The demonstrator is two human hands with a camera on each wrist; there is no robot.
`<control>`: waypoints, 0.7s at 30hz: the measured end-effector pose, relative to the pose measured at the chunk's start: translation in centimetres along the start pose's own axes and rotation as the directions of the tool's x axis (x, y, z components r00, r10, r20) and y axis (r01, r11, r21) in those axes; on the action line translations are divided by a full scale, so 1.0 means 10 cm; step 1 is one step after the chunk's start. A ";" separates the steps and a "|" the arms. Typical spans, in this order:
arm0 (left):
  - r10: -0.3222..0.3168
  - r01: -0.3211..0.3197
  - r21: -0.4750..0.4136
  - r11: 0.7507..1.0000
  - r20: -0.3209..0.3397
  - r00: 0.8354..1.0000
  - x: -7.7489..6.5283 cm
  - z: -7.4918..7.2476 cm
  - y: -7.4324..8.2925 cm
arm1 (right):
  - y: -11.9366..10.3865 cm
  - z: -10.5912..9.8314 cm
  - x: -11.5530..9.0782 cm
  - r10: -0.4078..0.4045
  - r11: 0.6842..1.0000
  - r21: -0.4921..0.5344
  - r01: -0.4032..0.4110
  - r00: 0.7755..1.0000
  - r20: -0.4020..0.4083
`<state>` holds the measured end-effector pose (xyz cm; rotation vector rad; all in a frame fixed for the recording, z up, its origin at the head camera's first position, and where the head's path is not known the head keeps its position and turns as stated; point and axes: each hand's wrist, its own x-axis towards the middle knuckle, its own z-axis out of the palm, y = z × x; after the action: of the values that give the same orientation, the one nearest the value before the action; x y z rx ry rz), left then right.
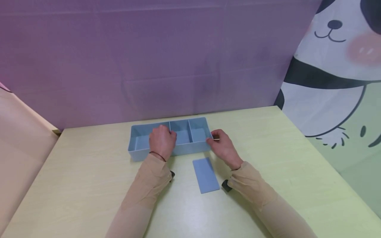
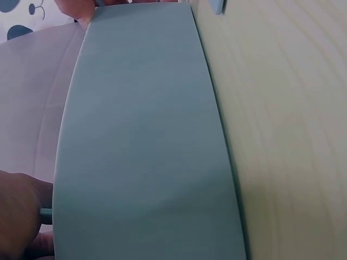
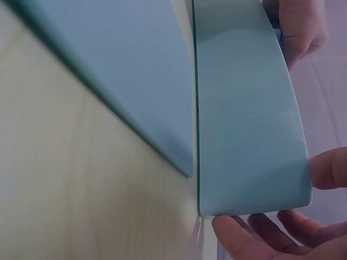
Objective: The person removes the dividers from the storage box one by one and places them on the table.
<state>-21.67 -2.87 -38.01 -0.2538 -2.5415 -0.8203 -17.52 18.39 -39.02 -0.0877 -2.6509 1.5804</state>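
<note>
A blue divided storage box [image 1: 184,148] stands lengthwise across the table, open side up, with two upright dividers showing. My left hand [image 1: 162,140] reaches over the front wall and pinches the left divider [image 2: 46,216]; its fingertips are hidden in the head view. At the box's right end, my right hand [image 1: 224,148] holds the wall. Its thumb [image 3: 329,168] lies at the rim and its fingers [image 3: 238,233] curl against the outer side. A loose flat blue panel [image 1: 206,175] lies on the table in front of the box, between the two forearms.
The pale wooden table [image 1: 89,178] ends at a purple cloth backdrop [image 1: 166,59] just behind the box. A panda picture [image 1: 330,99] covers the wall on the right. Dark wrist devices [image 1: 226,185] show under the sleeves.
</note>
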 end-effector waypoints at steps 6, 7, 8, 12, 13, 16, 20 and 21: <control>-0.006 0.006 0.009 1.000 -0.027 1.000 0.01 -0.01 0.00 | 0.01 0.01 0.00 -0.006 1.000 -0.005 0.006 1.000 -0.008; -0.006 0.006 0.007 1.000 -0.027 1.000 0.01 -0.01 0.00 | 0.01 0.01 0.01 -0.007 1.000 -0.006 0.007 1.000 -0.009; -0.004 0.004 0.004 1.000 -0.029 1.000 0.01 -0.01 0.00 | 0.02 0.01 0.01 -0.008 1.000 -0.007 0.008 1.000 -0.011; 0.009 -0.009 -0.003 1.000 -0.040 0.999 0.02 0.00 -0.01 | 0.03 0.02 0.01 -0.007 1.000 -0.006 0.006 1.000 -0.014; 0.012 -0.012 0.000 1.000 -0.044 0.999 0.02 0.00 -0.01 | 0.03 0.02 0.01 -0.006 1.000 -0.005 0.006 1.000 -0.015; 0.021 -0.021 -0.003 1.000 -0.054 0.998 0.03 -0.01 -0.01 | 0.03 0.02 0.01 -0.002 1.000 -0.005 0.002 1.000 -0.017; 0.024 -0.025 -0.009 1.000 -0.071 0.997 0.04 -0.02 -0.01 | 0.02 0.02 0.01 -0.001 1.000 -0.005 0.001 1.000 -0.016; 0.025 -0.026 -0.009 1.000 -0.073 0.997 0.04 -0.02 -0.01 | 0.01 0.02 0.01 -0.001 1.000 -0.003 0.001 1.000 -0.016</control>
<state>-22.00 -3.08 -37.75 -0.2542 -2.4616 -0.8175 -17.60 18.26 -39.25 -0.0987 -2.6406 1.5687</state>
